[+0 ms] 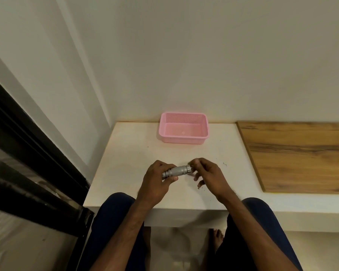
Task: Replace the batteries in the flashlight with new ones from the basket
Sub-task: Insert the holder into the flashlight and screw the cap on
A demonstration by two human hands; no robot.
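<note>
A small silver flashlight (178, 171) with a knurled barrel lies level between both hands, just above the white table (125, 153). My left hand (157, 182) is wrapped around its left end. My right hand (207, 177) pinches the flashlight's right end with thumb and forefinger, the other fingers spread. Whether that end is a cap or the head I cannot tell. A pink plastic basket (184, 138) stands at the back of the table by the wall; I see no batteries inside it.
A wooden board (301, 153) covers the table's right part. A black-framed glass panel (27, 163) runs along the left. My knees and a bare foot (215, 239) are below the table's front edge.
</note>
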